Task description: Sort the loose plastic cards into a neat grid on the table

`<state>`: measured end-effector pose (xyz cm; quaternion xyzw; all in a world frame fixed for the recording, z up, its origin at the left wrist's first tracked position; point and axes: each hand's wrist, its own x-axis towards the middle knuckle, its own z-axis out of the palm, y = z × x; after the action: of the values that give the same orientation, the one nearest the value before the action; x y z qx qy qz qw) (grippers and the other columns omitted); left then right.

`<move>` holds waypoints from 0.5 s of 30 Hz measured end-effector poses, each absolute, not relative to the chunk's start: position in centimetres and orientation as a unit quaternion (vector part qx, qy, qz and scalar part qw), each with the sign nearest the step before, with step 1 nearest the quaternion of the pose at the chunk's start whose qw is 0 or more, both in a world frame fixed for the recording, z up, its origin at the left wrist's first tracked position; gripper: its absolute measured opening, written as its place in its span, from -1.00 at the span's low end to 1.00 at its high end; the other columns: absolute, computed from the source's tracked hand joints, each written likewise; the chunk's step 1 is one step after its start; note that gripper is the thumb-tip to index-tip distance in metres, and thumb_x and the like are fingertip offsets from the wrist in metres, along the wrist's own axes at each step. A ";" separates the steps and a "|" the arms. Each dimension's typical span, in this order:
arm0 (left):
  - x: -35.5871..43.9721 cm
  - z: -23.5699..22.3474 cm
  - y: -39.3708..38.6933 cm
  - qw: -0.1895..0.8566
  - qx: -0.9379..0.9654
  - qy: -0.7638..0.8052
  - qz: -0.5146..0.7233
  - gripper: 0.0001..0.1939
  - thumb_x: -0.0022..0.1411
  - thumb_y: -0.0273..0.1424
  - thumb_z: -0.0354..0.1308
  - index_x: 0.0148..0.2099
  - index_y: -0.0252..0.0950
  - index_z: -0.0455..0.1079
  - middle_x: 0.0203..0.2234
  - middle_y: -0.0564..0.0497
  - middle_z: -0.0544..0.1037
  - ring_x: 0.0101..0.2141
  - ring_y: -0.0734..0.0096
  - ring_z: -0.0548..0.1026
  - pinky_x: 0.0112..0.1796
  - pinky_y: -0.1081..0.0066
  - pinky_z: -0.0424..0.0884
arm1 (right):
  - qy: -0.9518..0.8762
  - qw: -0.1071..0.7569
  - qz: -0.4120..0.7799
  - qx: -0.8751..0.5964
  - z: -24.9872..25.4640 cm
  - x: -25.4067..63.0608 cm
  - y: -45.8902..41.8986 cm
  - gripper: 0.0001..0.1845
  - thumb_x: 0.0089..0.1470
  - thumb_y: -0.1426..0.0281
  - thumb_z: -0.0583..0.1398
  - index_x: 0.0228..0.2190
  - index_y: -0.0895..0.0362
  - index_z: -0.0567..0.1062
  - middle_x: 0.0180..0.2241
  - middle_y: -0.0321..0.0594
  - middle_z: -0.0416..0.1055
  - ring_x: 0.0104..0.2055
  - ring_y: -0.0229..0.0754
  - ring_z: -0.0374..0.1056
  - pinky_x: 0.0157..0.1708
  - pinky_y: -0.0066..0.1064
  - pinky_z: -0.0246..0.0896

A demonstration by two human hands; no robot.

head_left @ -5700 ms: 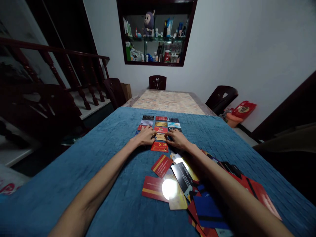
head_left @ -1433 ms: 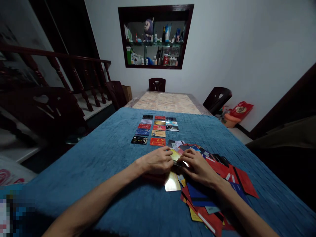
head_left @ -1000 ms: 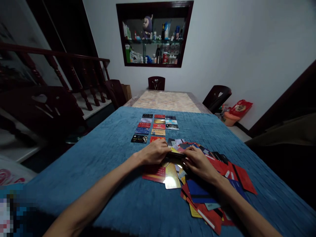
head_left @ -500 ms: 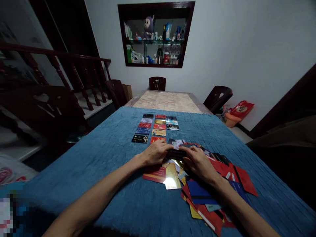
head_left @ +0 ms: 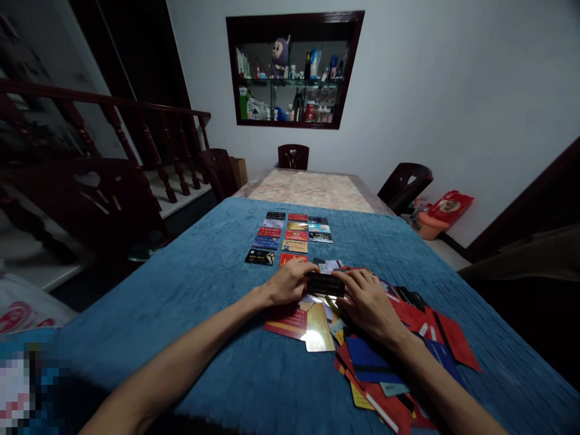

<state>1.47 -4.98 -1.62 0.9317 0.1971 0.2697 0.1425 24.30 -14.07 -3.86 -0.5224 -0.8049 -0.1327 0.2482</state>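
Near the middle of the frame, grips a black card (head_left: 326, 284) by its left end with the left hand (head_left: 287, 283) and by its right end with the right hand (head_left: 367, 299), fingers bent at both ends. Holds it over the upper left part of a loose pile of cards (head_left: 374, 359), spread toward the lower right under the right forearm. Partly covers a red card (head_left: 287, 258) with the left hand, at the near end of the middle of three card columns (head_left: 296, 235), all on a blue cloth (head_left: 203, 272) over the bench (head_left: 312, 184).
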 end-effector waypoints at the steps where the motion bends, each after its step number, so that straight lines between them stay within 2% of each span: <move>1: 1.5 -1.5 -4.9 0.146 0.930 0.198 0.273 -0.66 0.17 -0.65 0.01 -0.02 -0.36 0.39 -0.20 -0.10 0.55 -0.17 0.29 0.46 -0.11 0.34 0.39 | -0.804 0.250 -0.139 -0.521 -3.8 24.3 -14.1 -0.51 0.12 0.43 0.17 0.11 0.09 0.34 -0.04 -0.02 0.42 0.01 0.07 0.25 -0.05 -0.11 0.15; 7: 1.4 -1.4 -4.9 0.154 0.925 0.205 0.280 -0.67 0.18 -0.65 0.02 -0.02 -0.36 0.38 -0.19 -0.10 0.55 -0.16 0.30 0.46 -0.12 0.35 0.39 | -0.802 0.255 -0.173 -0.512 -3.5 23.9 -14.3 -0.53 0.15 0.44 0.14 0.11 0.14 0.34 -0.02 0.01 0.42 0.01 0.07 0.25 0.01 -0.08 0.10; 15: 1.5 -1.3 -4.9 0.152 0.927 0.184 0.291 -0.65 0.13 -0.65 0.00 -0.05 -0.32 0.39 -0.23 -0.07 0.54 -0.19 0.29 0.43 -0.13 0.33 0.39 | -0.791 0.260 -0.235 -0.501 -3.5 23.8 -14.3 -0.57 0.17 0.47 0.09 0.09 0.16 0.36 -0.05 -0.03 0.47 -0.03 0.03 0.27 -0.02 -0.12 0.09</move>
<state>1.46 -4.93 -1.34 0.9266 0.1837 0.2911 0.1516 23.80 -14.30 -3.49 -0.5009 -0.7914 -0.2348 0.2601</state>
